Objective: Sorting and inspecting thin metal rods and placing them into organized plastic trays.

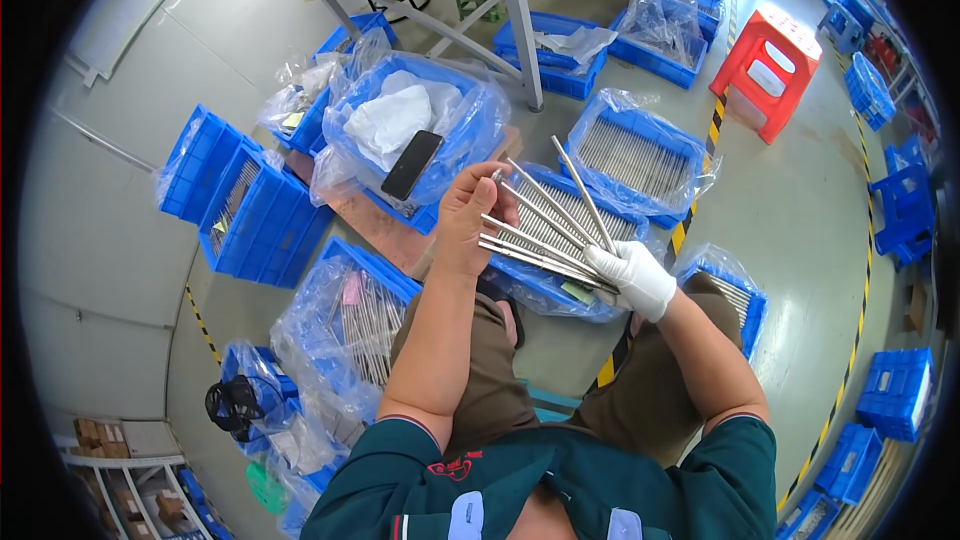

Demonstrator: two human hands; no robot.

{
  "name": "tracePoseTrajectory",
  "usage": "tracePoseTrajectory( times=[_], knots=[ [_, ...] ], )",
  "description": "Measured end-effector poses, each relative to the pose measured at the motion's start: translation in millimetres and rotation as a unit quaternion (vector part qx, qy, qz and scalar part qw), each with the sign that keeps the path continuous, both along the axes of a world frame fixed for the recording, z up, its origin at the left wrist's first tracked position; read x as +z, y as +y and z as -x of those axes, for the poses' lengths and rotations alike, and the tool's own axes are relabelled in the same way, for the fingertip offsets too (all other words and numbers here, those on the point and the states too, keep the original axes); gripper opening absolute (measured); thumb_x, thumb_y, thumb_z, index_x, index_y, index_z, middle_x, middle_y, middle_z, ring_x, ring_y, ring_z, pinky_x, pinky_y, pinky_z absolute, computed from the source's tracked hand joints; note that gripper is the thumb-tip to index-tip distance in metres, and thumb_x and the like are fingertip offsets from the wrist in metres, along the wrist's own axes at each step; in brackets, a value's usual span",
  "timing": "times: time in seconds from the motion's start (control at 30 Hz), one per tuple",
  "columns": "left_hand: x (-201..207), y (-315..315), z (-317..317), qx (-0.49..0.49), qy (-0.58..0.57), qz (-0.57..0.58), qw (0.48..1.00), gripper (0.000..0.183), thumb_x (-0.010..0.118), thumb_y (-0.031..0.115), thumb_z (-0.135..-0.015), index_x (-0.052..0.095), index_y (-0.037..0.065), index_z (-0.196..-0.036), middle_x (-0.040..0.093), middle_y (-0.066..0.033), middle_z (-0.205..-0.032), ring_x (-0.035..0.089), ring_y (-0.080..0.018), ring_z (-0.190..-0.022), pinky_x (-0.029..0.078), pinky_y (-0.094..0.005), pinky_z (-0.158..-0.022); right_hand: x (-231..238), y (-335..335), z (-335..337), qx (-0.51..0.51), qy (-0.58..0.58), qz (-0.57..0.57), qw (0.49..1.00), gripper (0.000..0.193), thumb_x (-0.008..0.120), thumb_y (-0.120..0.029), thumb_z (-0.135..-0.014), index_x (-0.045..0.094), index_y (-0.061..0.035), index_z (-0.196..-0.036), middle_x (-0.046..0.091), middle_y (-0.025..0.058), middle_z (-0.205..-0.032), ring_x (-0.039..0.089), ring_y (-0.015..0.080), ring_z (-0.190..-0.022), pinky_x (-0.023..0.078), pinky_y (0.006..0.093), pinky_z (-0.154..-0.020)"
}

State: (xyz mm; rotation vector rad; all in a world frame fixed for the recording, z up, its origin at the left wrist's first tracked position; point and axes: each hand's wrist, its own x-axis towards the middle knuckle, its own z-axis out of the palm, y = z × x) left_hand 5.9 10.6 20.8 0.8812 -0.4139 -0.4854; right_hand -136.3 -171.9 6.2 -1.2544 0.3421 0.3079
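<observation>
A red stool (789, 33) stands beside striped floor tape (716, 120).

Industrial workshop or factory floor. Blue plastic crates (268, 240) nearly everywhere, some stacked, several lined with clear plastic bags (305, 335). Many packed with rows of slim metal rods (636, 160). Smooth grey floor (805, 210) marked with yellow-and-black striped tape (716, 120). Red plastic stool (775, 60) standing near crates. Pale panel wall (95, 270) along left; shelving (125, 462) with cardboard boxes (100, 436) in lower left corner.
</observation>
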Motion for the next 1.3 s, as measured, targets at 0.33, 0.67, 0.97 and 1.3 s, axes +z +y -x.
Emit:
tracePoseTrajectory(
  times=[0.33, 0.67, 0.97, 1.3],
  knots=[
    [-2, 14, -12, -0.126, -0.056, -0.045, 0.989, 0.033, 0.066, 0.013, -0.080, 0.060, -0.001, -0.109, 0.062, -0.0062, -0.078, 0.058, -0.0101, -0.069, 0.046, -0.0213, -0.060, 16, 3, 1, 0.026, -0.005, -0.008, 1.000, 0.040, 0.057, -0.046, -0.086, 0.057, -0.0065, -0.078, 0.049, 0.0019, -0.053, 0.042, 0.0071, -0.042, 0.030, 0.0215, -0.040],
    [-6, 4, 6, -0.181, -0.104, -0.104, 0.972, 0.032, 0.065, -0.001, -0.077, 0.060, -0.004, -0.109, 0.064, -0.0103, -0.098, 0.061, -0.0129, -0.084, 0.049, -0.0232, -0.074, 12, 0, 1, 0.075, -0.015, -0.069, 0.995, 0.041, 0.055, -0.048, -0.087, 0.056, -0.0085, -0.076, 0.048, 0.0029, -0.049, 0.037, 0.0066, -0.034, 0.024, 0.0208, -0.033],
    [11, 22, -19, -0.005, -0.098, -0.004, 0.995, 0.039, 0.062, 0.028, -0.086, 0.056, -0.004, -0.108, 0.048, 0.0003, -0.065, 0.042, -0.0093, -0.058, 0.035, -0.0229, -0.055, 10, -5, 6, 0.096, 0.010, -0.083, 0.992, 0.036, 0.057, -0.042, -0.087, 0.057, -0.0072, -0.079, 0.047, 0.0022, -0.049, 0.037, 0.0061, -0.036, 0.024, 0.0202, -0.034],
    [4, 15, -14, -0.071, -0.042, -0.001, 0.997, 0.035, 0.064, 0.023, -0.085, 0.058, -0.004, -0.107, 0.054, -0.0022, -0.069, 0.048, -0.0097, -0.062, 0.038, -0.0243, -0.060, 15, 0, 5, 0.121, 0.007, -0.081, 0.989, 0.041, 0.057, -0.043, -0.087, 0.065, -0.0025, -0.085, 0.049, 0.0013, -0.050, 0.038, 0.0050, -0.038, 0.024, 0.0190, -0.035]
  ],
)
